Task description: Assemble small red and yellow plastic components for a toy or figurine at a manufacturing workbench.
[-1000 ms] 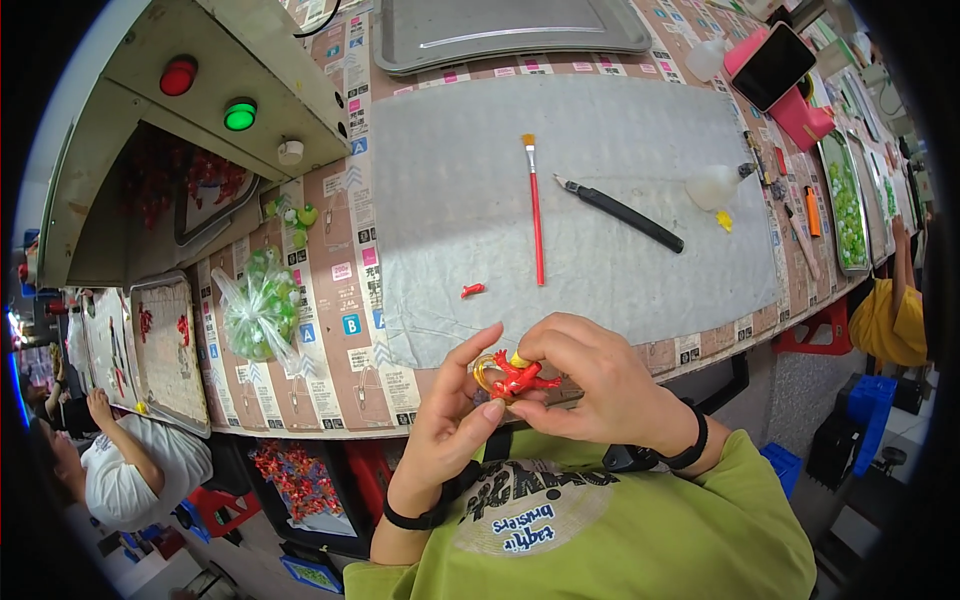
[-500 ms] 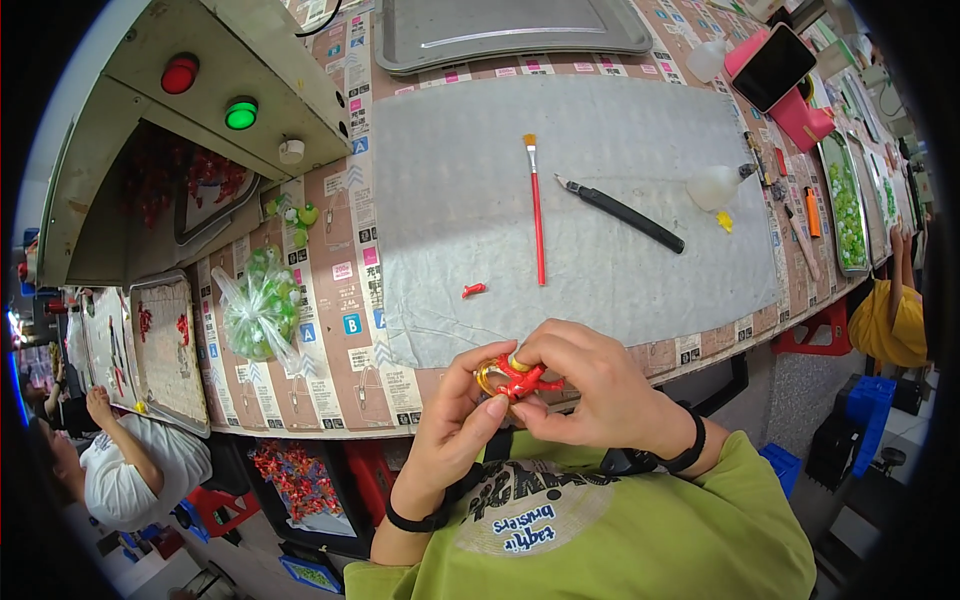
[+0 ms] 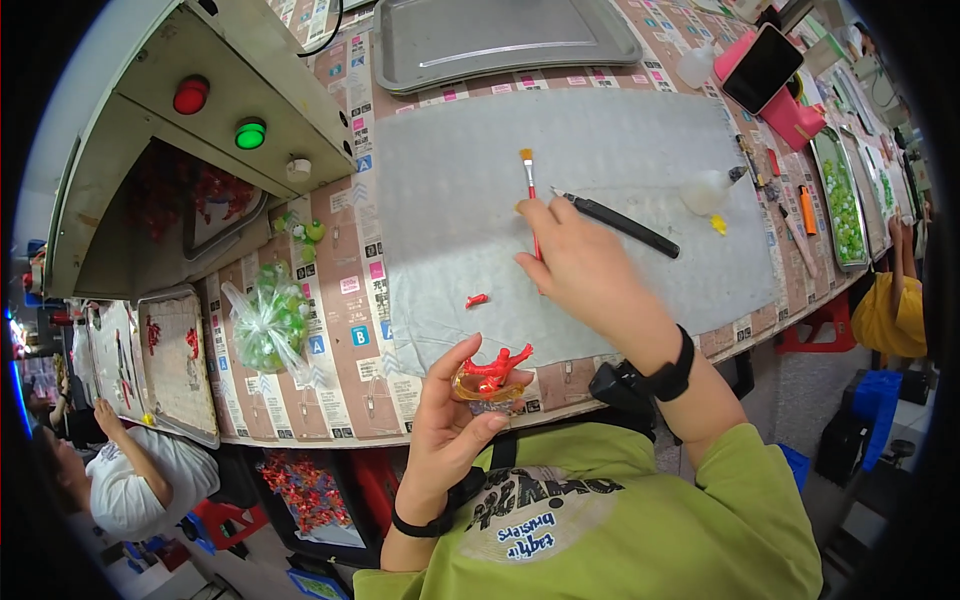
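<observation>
My left hand (image 3: 450, 420) is closed around a small red figurine (image 3: 490, 370) with outstretched limbs and a gold-coloured lower part; the fingers partly hide its base. Farther forward, my right hand (image 3: 585, 260) reaches over a red-handled paintbrush (image 3: 531, 182) lying on the grey sheet. Its thumb and fingers are apart at either end of a stretch of the handle, and the palm side is hidden. Beside that hand lies a black craft knife (image 3: 630, 228). A small red piece (image 3: 477, 300) rests on the sheet between my hands.
A metal box (image 3: 230, 90) with red and green lights stands at left. Nearby are a bag of green pieces (image 3: 270, 320) and a tray (image 3: 180, 370). A large tray (image 3: 510, 45) lies at the back; a phone (image 3: 762, 68) leans on a pink stand. Another person (image 3: 150, 470) works at left.
My right hand has left the figurine and moved forward to the paintbrush. The left hand keeps the figurine, now more upright. The brush has not visibly shifted on the sheet.
</observation>
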A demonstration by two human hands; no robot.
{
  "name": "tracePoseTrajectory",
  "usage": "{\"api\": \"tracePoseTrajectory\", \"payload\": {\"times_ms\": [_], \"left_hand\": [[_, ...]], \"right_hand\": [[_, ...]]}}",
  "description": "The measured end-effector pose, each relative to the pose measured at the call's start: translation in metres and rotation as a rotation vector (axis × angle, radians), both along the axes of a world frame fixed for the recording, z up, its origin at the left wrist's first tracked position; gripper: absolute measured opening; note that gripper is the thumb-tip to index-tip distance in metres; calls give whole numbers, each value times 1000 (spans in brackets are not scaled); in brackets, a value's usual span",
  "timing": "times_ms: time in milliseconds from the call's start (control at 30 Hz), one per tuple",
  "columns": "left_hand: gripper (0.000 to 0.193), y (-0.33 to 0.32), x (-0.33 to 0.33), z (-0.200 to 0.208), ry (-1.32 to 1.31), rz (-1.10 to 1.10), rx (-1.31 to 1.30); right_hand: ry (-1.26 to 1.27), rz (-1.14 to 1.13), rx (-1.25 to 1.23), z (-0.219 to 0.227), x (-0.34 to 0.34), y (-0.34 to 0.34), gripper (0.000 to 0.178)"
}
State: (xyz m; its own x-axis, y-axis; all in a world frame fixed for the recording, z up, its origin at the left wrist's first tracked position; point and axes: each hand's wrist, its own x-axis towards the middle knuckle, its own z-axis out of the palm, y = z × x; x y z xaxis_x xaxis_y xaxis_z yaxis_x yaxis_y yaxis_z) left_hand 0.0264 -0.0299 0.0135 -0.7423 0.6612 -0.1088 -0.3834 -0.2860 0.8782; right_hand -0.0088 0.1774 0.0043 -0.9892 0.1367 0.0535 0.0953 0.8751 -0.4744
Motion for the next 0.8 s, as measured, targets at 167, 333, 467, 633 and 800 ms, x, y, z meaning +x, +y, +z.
{"api": "tracePoseTrajectory", "payload": {"times_ms": [167,333,467,633,800], "left_hand": [[65,-2,-1,1,-62,1,67],[66,-4,-2,0,-125,12,64],[68,-5,-5,0,-169,19,72],[69,-5,-7,-2,-209,19,84],[67,-3,-7,-2,-229,18,123]], "right_hand": [[-57,-36,132,-11,-6,-2,30],[-91,4,-451,22,17,12,28],[72,-44,-1072,40,37,6,16],[341,229,-930,61,58,10,24],[359,344,-832,73,58,-1,23]]}}
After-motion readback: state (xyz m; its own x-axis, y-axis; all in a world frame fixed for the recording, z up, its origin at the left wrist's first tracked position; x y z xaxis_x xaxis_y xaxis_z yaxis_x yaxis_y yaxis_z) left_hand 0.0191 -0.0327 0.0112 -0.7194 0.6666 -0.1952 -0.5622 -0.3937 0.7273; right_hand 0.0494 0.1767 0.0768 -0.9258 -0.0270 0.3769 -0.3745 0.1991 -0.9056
